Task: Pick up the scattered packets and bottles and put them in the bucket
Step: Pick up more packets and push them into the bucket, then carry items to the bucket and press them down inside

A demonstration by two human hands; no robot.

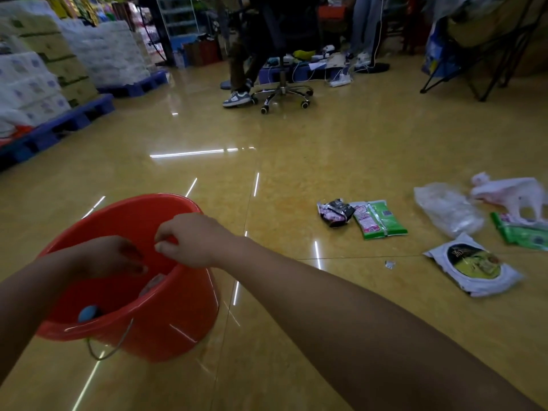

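Bucket [178,315]: red, on the floor directly beneath both hands; at least one blue-capped item [88,313] lies inside, its kind unclear in the dim interior.

Right hand [195,241]: over the bucket mouth, fingers curled loosely, thumb and forefinger nearly meeting; nothing visible between them.

Left hand [109,256]: inside the rim, fingers slack and partly spread, apparently empty, though blur hides the fingertips.

Remaining items, all well off to the right of the hands, nearer the right hand:
- dark crumpled packet [335,212], closest;
- green-and-pink packet [379,219] just beside it, long axis running away from the person;
- white round-printed packet [474,266], lying flat, long axis slanting right;
- clear plastic bag [447,209], farther right;
- green packet [522,235] at the frame edge, partly under a white bag [510,192].

Judgement: the next reach suits the right hand, sweeping rightward.
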